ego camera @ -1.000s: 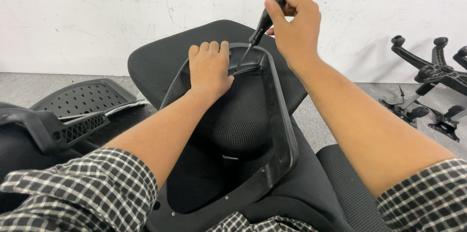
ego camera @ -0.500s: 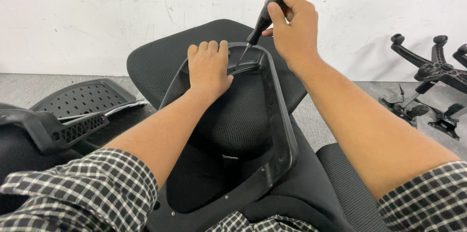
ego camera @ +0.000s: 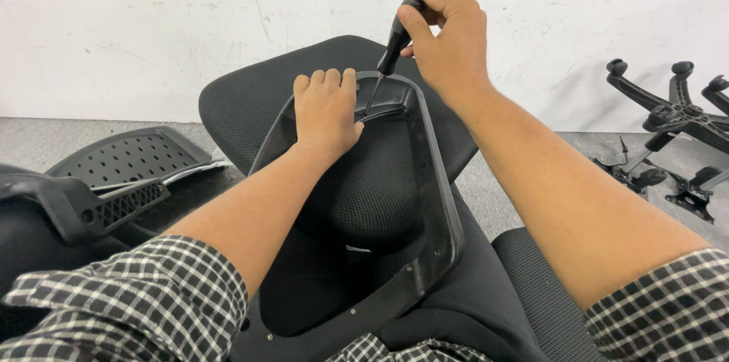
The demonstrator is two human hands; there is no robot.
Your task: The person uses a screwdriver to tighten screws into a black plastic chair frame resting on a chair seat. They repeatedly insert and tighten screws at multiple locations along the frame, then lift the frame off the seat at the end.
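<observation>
A black plastic chair-back frame (ego camera: 433, 203) with mesh lies tilted across my lap over a black seat cushion (ego camera: 250, 96). My left hand (ego camera: 326, 108) presses flat, fingers curled, on the mesh at the frame's upper end. My right hand (ego camera: 448, 32) grips a black-handled screwdriver (ego camera: 393, 43) held upright, with the thin shaft (ego camera: 371, 96) reaching down to the frame's top inner edge right beside my left fingers.
A perforated black plastic panel (ego camera: 125, 153) and a black armrest-like part (ego camera: 83, 206) lie at the left on the grey floor. A black chair star base with caster sockets (ego camera: 672, 115) lies at the right. A white wall stands behind.
My right hand has twisted slightly around the screwdriver handle; the tool stays at the same spot. My left hand has not moved.
</observation>
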